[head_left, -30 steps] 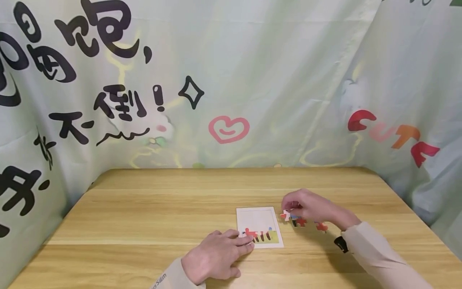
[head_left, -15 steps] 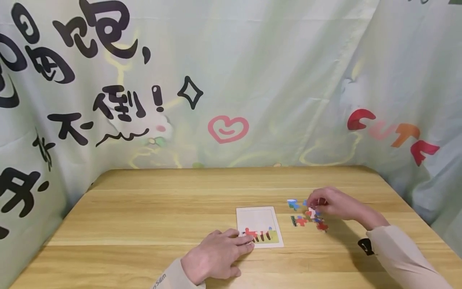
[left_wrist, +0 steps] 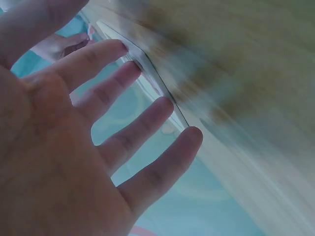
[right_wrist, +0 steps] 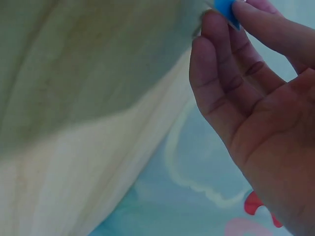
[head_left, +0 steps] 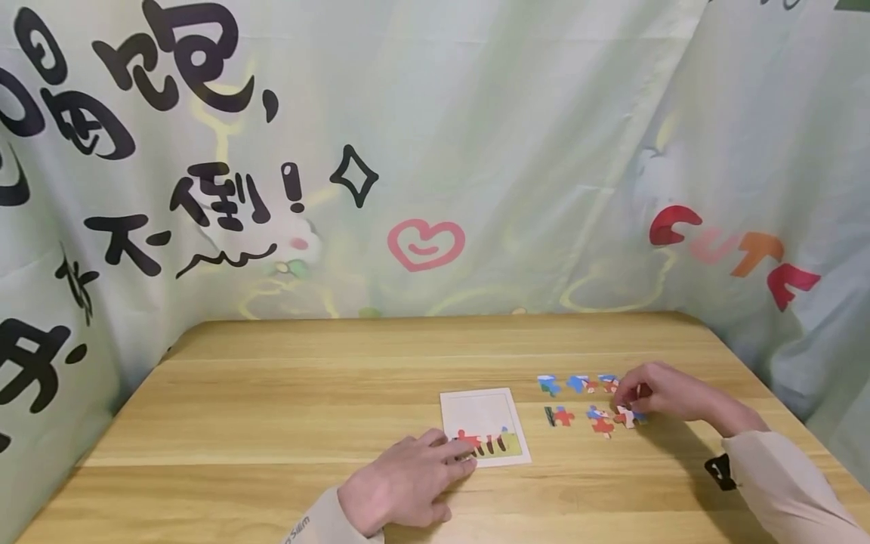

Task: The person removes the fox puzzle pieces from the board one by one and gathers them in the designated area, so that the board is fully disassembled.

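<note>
My left hand (head_left: 411, 477) lies with its fingers spread, fingertips on the lower left of a white puzzle board (head_left: 479, 408). Its lower strip shows a picture with red, yellow-green and dark stripes; the fingers cover part of it. In the left wrist view the straight fingers (left_wrist: 147, 123) reach to the board's edge (left_wrist: 155, 73). To the right of the board, my right hand (head_left: 662, 389) pinches a puzzle piece (head_left: 624, 417) low over the table, between thumb and fingertips. The right wrist view shows a blue part of the puzzle piece (right_wrist: 226, 9) between them.
Several loose puzzle pieces lie right of the board: a blue-green one (head_left: 548, 384), a blue one (head_left: 579, 384), a red one with a dark edge (head_left: 561, 416) and a red-blue one (head_left: 601, 423). A printed curtain (head_left: 435, 151) hangs behind the wooden table (head_left: 272, 408).
My right hand has moved rightward from beside the board, carrying the pinched piece past the other pieces and uncovering several of them. The left hand has stayed on the board.
</note>
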Action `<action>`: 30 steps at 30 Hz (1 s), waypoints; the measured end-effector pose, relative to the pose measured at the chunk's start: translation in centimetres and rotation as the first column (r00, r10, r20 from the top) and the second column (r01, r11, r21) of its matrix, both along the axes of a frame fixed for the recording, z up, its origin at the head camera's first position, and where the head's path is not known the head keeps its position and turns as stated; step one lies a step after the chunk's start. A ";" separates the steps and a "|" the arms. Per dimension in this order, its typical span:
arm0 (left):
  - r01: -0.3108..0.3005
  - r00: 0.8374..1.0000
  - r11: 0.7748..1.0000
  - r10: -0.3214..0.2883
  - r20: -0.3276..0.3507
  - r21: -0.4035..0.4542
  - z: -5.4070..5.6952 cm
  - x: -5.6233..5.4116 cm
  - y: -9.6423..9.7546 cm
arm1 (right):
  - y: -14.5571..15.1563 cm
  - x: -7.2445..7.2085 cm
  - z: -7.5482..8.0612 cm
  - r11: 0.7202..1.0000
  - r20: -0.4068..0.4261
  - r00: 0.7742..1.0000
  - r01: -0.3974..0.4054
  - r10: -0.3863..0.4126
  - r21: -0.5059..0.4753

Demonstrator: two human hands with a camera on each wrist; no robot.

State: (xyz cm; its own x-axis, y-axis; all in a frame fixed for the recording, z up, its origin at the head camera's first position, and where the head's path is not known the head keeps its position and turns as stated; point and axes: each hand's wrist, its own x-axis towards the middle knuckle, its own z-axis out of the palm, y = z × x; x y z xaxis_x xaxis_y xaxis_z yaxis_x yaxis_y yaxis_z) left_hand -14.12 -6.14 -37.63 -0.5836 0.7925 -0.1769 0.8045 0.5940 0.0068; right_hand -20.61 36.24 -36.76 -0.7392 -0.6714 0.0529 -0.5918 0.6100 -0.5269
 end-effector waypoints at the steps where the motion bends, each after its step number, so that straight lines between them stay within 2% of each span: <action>1: 0.005 1.000 1.000 -0.005 -0.006 -0.003 -0.1 0.0 -0.1 | 0.0 0.0 -0.1 1.000 0.012 1.000 0.014 -0.015 0.009; 6: 0.018 0.999 1.000 -0.018 -0.027 -0.013 -0.2 0.2 -0.6 | -0.3 0.1 -0.3 0.997 0.073 0.995 0.072 -0.074 0.036; 11: 0.022 0.999 1.000 -0.022 -0.039 -0.021 -0.1 0.2 -0.7 | 0.0 0.1 -0.3 0.992 0.086 0.990 0.105 -0.110 0.067; 18: 0.058 0.995 0.997 -0.061 -0.083 -0.048 0.4 0.5 -0.1 | -0.3 -0.2 0.4 0.993 0.023 0.995 0.092 -0.094 0.067; 21: 0.061 0.992 0.994 -0.071 -0.108 -0.096 0.6 0.8 0.1 | -1.6 -0.4 1.1 0.992 -0.007 0.995 0.100 -0.100 0.077; 24: 0.056 0.993 0.990 -0.069 -0.092 -0.133 0.6 1.2 0.3 | -3.4 -0.6 1.6 0.993 -0.034 0.996 0.087 -0.084 0.083; 30: 0.035 0.997 0.992 -0.043 -0.071 -0.119 0.4 1.3 0.1 | -8.3 -1.1 1.7 0.999 -0.052 0.998 -0.016 0.019 0.046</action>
